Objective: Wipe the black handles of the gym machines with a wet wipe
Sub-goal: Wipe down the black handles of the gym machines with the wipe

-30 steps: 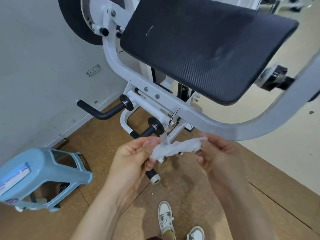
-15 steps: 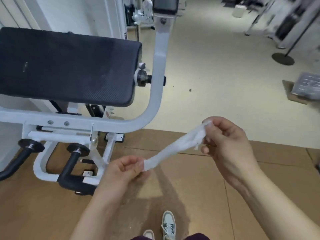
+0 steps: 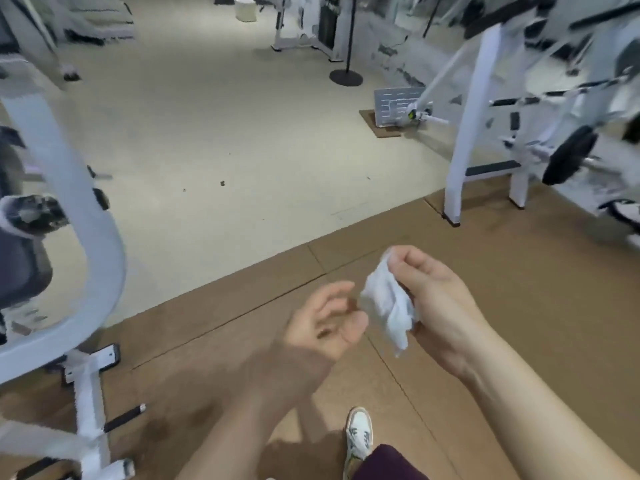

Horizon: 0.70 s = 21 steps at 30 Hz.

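Observation:
The white wet wipe (image 3: 388, 304) hangs crumpled from my right hand (image 3: 440, 306), which pinches its top between thumb and fingers. My left hand (image 3: 322, 327) is just left of the wipe, fingers apart and holding nothing. The white machine frame (image 3: 86, 258) I was at curves down the left edge of the view; a short black bar (image 3: 124, 418) lies low by its base. Its black handles are out of view.
Another white machine (image 3: 464, 140) with a black weight plate (image 3: 568, 154) stands at the right on the brown mat. A black round-based stand (image 3: 345, 77) and more machines are far back on the pale floor. My shoe (image 3: 358, 434) is below my hands.
The view has swung right, away from the padded machine. My left hand has let go of the wipe, which was stretched between both hands and now hangs bunched from my right hand.

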Tool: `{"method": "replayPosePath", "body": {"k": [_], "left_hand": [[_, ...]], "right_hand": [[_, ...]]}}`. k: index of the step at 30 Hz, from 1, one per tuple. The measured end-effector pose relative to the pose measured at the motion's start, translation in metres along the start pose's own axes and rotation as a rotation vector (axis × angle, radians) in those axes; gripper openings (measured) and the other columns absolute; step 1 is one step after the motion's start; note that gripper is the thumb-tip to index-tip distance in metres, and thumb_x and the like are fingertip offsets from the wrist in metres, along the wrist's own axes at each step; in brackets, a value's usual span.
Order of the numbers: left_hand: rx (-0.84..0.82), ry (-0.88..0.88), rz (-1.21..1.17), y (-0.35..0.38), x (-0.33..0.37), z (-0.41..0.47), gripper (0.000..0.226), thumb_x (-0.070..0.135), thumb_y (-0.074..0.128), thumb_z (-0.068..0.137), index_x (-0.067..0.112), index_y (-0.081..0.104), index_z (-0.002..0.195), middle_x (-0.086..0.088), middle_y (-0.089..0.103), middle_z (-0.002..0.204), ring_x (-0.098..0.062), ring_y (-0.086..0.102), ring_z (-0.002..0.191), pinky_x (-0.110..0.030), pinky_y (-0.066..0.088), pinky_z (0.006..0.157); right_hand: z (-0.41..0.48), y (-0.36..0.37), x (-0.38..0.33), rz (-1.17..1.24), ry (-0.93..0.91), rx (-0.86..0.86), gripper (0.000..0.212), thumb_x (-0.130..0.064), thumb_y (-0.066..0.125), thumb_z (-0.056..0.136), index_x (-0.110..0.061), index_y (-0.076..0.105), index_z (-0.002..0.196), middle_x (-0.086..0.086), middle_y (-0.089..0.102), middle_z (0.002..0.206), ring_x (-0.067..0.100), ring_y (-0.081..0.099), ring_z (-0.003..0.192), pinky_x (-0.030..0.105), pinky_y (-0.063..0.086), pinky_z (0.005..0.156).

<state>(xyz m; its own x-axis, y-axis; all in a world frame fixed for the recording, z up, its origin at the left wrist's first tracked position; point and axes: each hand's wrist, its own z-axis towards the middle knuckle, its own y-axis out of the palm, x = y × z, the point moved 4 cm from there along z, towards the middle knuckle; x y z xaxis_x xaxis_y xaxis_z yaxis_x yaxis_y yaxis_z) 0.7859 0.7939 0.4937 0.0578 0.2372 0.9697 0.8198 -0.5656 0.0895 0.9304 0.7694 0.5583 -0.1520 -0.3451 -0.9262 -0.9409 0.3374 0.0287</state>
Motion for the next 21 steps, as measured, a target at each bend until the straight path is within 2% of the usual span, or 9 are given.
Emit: {"method": "replayPosePath", "body": {"k": [3,5,7,9,13,15,17,19,21], "left_hand": [[-0.122,0.071,0.087,0.059,0.011,0.039,0.022,0.036,0.075,0.075,0.020,0.064,0.085,0.013,0.062,0.071,-0.001,0.058,0.069,-0.016,0.044,0.071],[-0.148,0.098,0.006,0.090,0.020,0.063,0.023,0.027,0.070,0.080,0.007,0.060,0.077,0.003,0.053,0.063,-0.007,0.048,0.058,-0.017,0.038,0.059],[-0.132,0.052,-0.132,0.117,0.030,0.090,0.022,0.034,0.067,0.079,0.014,0.059,0.073,-0.001,0.050,0.060,-0.015,0.043,0.054,-0.026,0.035,0.054],[-0.071,0.012,-0.181,0.146,0.038,0.123,0.020,0.036,0.068,0.079,0.023,0.058,0.068,0.000,0.054,0.061,-0.017,0.046,0.055,-0.029,0.037,0.054],[-0.081,0.023,-0.176,0.218,0.061,0.187,0.023,0.041,0.071,0.072,0.024,0.058,0.079,-0.012,0.046,0.075,-0.027,0.042,0.071,-0.039,0.034,0.062],[-0.134,0.008,-0.233,0.252,0.067,0.216,0.018,0.032,0.074,0.079,0.021,0.062,0.088,-0.011,0.044,0.069,-0.024,0.042,0.063,-0.031,0.038,0.055],[-0.197,-0.041,-0.274,0.279,0.073,0.242,0.016,0.030,0.069,0.077,0.019,0.069,0.089,-0.006,0.046,0.060,-0.018,0.047,0.050,-0.021,0.041,0.046],[-0.307,-0.100,-0.315,0.300,0.079,0.267,0.028,0.034,0.078,0.065,0.015,0.074,0.086,-0.004,0.056,0.061,-0.014,0.057,0.049,-0.020,0.047,0.045],[-0.446,-0.113,-0.344,0.317,0.086,0.296,0.049,0.021,0.091,0.050,0.013,0.076,0.095,-0.013,0.066,0.075,-0.021,0.067,0.066,-0.027,0.056,0.060]], "right_hand": [[0.007,-0.054,-0.003,0.002,-0.037,0.151,0.020,-0.024,0.049,0.098,-0.020,0.058,0.081,-0.007,0.056,0.057,0.008,0.050,0.051,0.021,0.040,0.050],[0.013,-0.095,-0.003,0.046,-0.019,0.242,0.020,-0.029,0.051,0.097,-0.020,0.059,0.081,-0.007,0.055,0.060,0.009,0.051,0.054,0.022,0.041,0.052],[0.021,-0.140,-0.002,0.109,0.034,0.280,0.025,-0.039,0.052,0.095,-0.020,0.061,0.082,-0.006,0.057,0.059,0.009,0.050,0.048,0.021,0.038,0.045],[0.030,-0.188,-0.003,0.086,0.074,0.290,0.032,-0.050,0.051,0.091,-0.021,0.063,0.092,-0.005,0.048,0.051,0.010,0.037,0.040,0.022,0.025,0.043],[0.052,-0.279,-0.015,0.092,0.018,0.172,0.046,-0.052,0.066,0.074,-0.025,0.061,0.110,-0.002,0.039,0.051,0.010,0.024,0.041,0.021,0.017,0.039],[0.062,-0.317,-0.026,0.017,-0.038,0.044,0.051,-0.051,0.079,0.065,-0.020,0.067,0.104,0.003,0.040,0.056,0.011,0.027,0.043,0.019,0.023,0.038],[0.072,-0.352,-0.035,-0.062,-0.041,-0.061,0.056,-0.051,0.085,0.056,-0.012,0.074,0.096,-0.002,0.050,0.054,0.007,0.034,0.043,0.017,0.028,0.040],[0.081,-0.382,-0.045,-0.204,-0.041,-0.123,0.037,-0.039,0.086,0.061,-0.013,0.077,0.086,-0.010,0.056,0.056,0.004,0.039,0.048,0.014,0.030,0.046],[0.093,-0.409,-0.057,-0.283,-0.064,-0.129,0.010,-0.027,0.080,0.072,-0.020,0.076,0.068,-0.015,0.052,0.054,0.001,0.037,0.050,0.012,0.029,0.048]]}}
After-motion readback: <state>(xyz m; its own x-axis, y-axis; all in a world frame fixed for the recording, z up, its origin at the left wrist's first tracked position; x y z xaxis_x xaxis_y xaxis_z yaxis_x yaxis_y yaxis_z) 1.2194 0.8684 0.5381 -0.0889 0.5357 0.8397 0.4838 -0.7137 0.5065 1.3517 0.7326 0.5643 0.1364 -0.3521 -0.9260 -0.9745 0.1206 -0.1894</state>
